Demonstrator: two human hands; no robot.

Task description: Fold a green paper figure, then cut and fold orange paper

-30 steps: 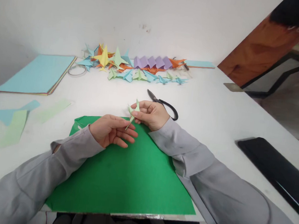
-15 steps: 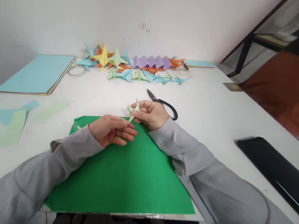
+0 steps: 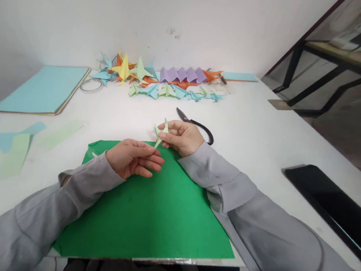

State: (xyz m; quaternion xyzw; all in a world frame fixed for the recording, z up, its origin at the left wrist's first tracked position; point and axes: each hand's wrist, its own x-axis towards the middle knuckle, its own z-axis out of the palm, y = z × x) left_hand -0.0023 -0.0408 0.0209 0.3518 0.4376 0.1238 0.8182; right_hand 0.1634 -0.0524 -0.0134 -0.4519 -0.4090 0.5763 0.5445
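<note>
Between my two hands is a small pale green origami crane, folded from paper with thin pointed ends. My right hand pinches its body between thumb and fingers. The thumb and index finger of my left hand are closed on its lower pointed tip, while the other left fingers stay spread. Both hands hover over the far edge of a green mat. Just beyond my right hand lie black scissors, partly hidden by that hand.
Folded paper figures in several colours line the wall, with a zigzag purple paper among them. A stack of coloured sheets and loose paper scraps lie left. A long black object rests at right.
My left thumb and finger have moved up slightly over the crane's lower tip, which now shows less. The person at the upper right has gone from view, revealing a bench-like frame.
</note>
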